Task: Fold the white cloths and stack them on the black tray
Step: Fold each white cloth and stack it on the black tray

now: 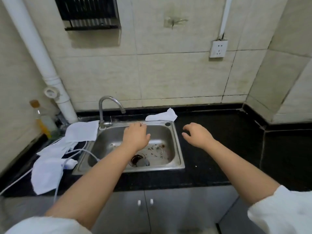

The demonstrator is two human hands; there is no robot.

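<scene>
Steel sink (175, 146) sits sunk into the black surface (228, 149), its basin holding only dark scraps and stains around the drain (140, 160). A curved tap (108, 105) stands at its far left corner. The person's left hand (135, 135) reaches over the basin, its fingers (137, 126) lying loosely together on the far rim and holding nothing. The right hand (197, 135) hovers over the surface just right of the sink, fingers (187, 128) apart, curled downward and empty. One white cloth (162, 115) lies crumpled beyond the sink's far right corner. More white cloths (65, 141) lie unfolded in a loose heap left of the sink, tangled with a white cable (76, 152). A bottle (39, 119) stands in the far left corner.
</scene>
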